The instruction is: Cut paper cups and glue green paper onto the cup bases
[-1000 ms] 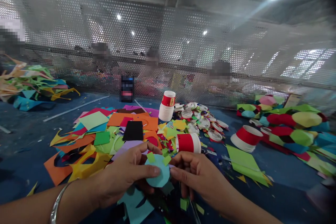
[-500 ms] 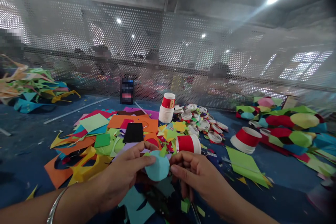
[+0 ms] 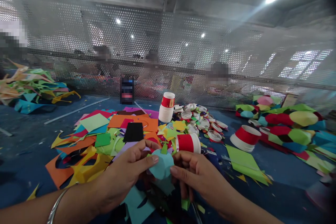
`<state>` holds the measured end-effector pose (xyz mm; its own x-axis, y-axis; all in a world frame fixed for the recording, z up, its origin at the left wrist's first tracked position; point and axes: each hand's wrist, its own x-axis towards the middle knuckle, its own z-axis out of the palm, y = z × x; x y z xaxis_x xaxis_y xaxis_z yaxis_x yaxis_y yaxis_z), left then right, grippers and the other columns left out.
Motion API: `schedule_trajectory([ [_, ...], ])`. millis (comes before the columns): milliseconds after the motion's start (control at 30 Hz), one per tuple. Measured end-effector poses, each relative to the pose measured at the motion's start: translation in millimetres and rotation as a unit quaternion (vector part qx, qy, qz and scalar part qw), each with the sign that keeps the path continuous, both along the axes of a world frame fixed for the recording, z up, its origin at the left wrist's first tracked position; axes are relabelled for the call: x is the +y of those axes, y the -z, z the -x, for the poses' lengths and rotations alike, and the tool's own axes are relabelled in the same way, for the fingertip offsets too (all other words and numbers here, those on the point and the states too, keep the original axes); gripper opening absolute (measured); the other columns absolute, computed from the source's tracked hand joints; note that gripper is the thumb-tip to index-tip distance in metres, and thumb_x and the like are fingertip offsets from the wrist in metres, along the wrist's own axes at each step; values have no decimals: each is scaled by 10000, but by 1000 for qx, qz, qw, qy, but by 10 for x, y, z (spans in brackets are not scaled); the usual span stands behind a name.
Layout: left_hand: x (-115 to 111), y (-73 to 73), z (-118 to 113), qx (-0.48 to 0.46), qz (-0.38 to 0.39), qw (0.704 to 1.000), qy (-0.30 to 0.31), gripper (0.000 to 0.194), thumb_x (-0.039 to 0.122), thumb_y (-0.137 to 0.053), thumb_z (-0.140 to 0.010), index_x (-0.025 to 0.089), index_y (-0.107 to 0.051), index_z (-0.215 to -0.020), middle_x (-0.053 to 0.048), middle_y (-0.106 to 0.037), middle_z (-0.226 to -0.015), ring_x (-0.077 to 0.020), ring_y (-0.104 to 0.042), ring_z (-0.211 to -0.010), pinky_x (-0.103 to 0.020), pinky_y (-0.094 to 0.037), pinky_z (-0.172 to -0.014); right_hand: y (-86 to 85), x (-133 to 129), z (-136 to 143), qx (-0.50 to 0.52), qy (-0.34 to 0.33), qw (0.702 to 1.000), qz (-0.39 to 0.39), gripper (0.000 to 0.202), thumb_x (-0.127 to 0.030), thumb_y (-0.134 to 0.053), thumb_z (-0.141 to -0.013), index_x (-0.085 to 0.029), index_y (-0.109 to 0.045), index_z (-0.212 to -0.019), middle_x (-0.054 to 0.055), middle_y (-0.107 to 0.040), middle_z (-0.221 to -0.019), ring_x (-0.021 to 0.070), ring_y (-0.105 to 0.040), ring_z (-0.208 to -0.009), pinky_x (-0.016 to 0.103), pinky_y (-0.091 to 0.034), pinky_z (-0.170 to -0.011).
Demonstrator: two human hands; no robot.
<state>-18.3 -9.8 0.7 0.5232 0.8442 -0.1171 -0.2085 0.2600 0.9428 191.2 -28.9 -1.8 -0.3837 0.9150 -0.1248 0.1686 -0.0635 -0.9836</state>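
Note:
A light blue rounded paper piece point(image 3: 161, 165) with a small green tab on its top is held up at the centre. My left hand point(image 3: 128, 175) pinches its left side between thumb and fingers. On its right edge, the thumb and forefinger of my right hand point(image 3: 201, 178) grip the paper. Below my right hand a thin metal object point(image 3: 195, 213) shows in part. A cup with a red band point(image 3: 187, 143) lies on its side just beyond my right hand. Blue paper scraps point(image 3: 138, 204) lie beneath the hands.
Coloured paper sheets point(image 3: 102, 140) cover the left centre. Stacked cups point(image 3: 166, 107), a phone point(image 3: 127, 91) and a heap of round pieces point(image 3: 203, 122) stand farther back. At right are another cup point(image 3: 246, 138), green paper point(image 3: 246, 164) and patterned paper shapes point(image 3: 291, 129).
The blue paper piece has shifted slightly right and up, and its face has turned a little. My left hand has moved slightly right with it, and the right thumb now touches its edge.

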Motion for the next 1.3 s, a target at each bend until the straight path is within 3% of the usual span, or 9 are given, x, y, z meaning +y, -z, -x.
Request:
schedule_trajectory([
  [167, 2, -7, 19, 35, 4, 999, -12, 248, 390, -643, -859, 208, -545, -996, -5, -597, -856, -155, -562, -763, -289, -503, -652, -22, -4, -2, -11, 3, 1000, 2, 274, -428, -671, -850, -171, -585, -890, -11, -632, -734, 57, -570, -462, 129, -406, -377],
  [333, 33, -24, 40, 61, -2, 998, -16, 248, 360, -699, -807, 181, -595, -944, 22, -554, -761, -113, -497, -660, -243, -442, -596, -24, -16, -25, -13, 9, 1000, -1, 255, -422, -658, -864, -177, -595, -896, -7, -642, -733, 57, -569, -456, 134, -401, -380],
  [500, 71, -11, 72, 45, 3, 999, 7, 234, 303, -736, -784, 152, -622, -921, -26, -630, -841, -144, -572, -759, -271, -465, -708, -34, -1, -29, -16, 21, 999, -17, 239, -420, -623, -893, -181, -616, -896, -22, -613, -685, 62, -567, -451, 141, -404, -380],
  [733, 243, 38, 122, -15, 12, 996, -84, 227, 301, -730, -806, 150, -637, -948, -51, -656, -928, -167, -617, -832, -292, -486, -794, -84, 17, -66, -105, 70, 989, -73, 235, -419, -550, -923, -196, -624, -930, 2, -632, -746, 95, -577, -470, 197, -428, -393],
  [1000, 241, 45, 111, 6, 12, 995, -96, 262, 293, -746, -774, 144, -628, -954, -33, -644, -848, -127, -576, -711, -253, -468, -680, -114, -3, -122, -270, 56, 927, -253, 132, -276, -535, -922, -228, -655, -897, -3, -634, -715, 140, -558, -602, 260, -410, -529],
  [1300, 254, 70, 117, 20, 21, 994, -102, 223, 291, -744, -756, 186, -633, -919, 11, -613, -790, -127, -567, -695, -266, -455, -697, -117, -9, -94, -366, 21, 876, -312, 113, -202, -527, -916, -215, -636, -889, 10, -657, -817, 163, -587, -723, 269, -405, -599],
])
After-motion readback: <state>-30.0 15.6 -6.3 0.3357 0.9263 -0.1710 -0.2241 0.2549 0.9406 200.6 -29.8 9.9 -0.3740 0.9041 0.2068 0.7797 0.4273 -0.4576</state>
